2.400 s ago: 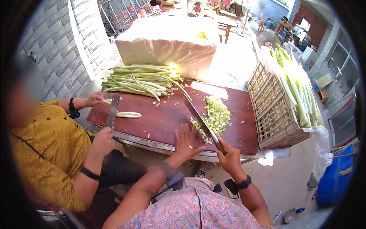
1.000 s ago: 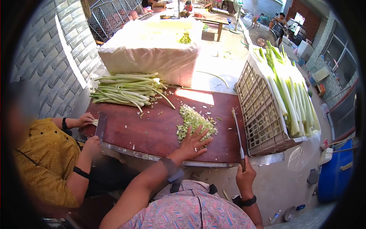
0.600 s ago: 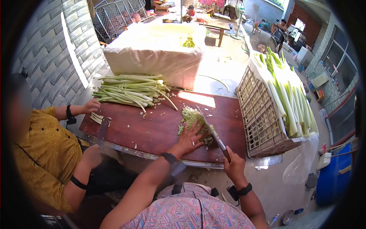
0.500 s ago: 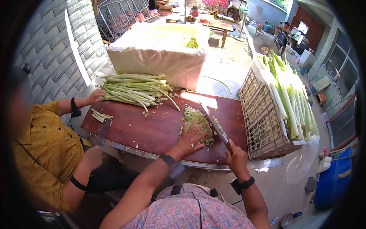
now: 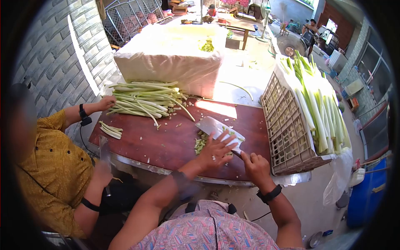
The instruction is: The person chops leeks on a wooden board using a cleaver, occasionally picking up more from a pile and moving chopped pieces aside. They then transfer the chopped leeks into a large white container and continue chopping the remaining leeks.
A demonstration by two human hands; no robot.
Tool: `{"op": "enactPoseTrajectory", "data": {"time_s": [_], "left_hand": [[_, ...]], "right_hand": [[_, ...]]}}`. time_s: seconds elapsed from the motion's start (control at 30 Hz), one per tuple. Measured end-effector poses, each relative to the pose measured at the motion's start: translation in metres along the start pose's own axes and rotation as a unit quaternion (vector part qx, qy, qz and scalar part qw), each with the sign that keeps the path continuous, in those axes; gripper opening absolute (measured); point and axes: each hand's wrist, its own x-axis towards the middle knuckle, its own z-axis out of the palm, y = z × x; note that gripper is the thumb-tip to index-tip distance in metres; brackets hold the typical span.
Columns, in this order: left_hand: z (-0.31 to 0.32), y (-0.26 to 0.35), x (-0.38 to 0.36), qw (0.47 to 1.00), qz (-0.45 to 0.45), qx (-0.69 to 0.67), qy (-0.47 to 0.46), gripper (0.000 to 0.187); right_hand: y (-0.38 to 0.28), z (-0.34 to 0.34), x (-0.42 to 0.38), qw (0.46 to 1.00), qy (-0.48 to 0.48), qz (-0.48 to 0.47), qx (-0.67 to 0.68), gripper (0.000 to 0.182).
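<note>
My right hand (image 5: 256, 168) is closed round the dark handle of a cleaver (image 5: 213, 126). Its broad blade lies tilted nearly flat over a heap of chopped green onion (image 5: 201, 145), covering much of it, with green bits stuck to the metal. Fingers spread, my left hand (image 5: 214, 154) reaches over the near side of the blade and overlaps it in this view. White bits cling to the back of that hand. Under all this is a dark red board (image 5: 166, 146), with whole green onions (image 5: 143, 99) piled at its far left.
On the left, a person in a mustard shirt (image 5: 58, 162) holds a knife (image 5: 104, 149), with a few cut stalks (image 5: 111, 130) nearby. A plastic crate (image 5: 287, 125) of long green onions stands right. Behind the board is a large lined box (image 5: 166, 66).
The cleaver has turned from edge-on beside the heap to lying flat over it, its blade swung left. My left hand now overlaps the blade. The other person's knife has moved down and left.
</note>
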Motion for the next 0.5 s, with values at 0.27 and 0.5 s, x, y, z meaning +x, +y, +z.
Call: {"op": "enactPoseTrajectory", "data": {"time_s": [0.27, 0.5], "left_hand": [[-0.004, 0.0, 0.035, 0.973, 0.072, 0.002, -0.221, 0.06], [-0.002, -0.055, 0.016, 0.973, -0.082, 0.055, -0.207, 0.062]], "right_hand": [[-0.003, -0.031, -0.026, 0.997, 0.006, -0.056, -0.045, 0.04], [-0.01, -0.062, -0.066, 1.0, -0.004, -0.003, -0.006, 0.04]]}}
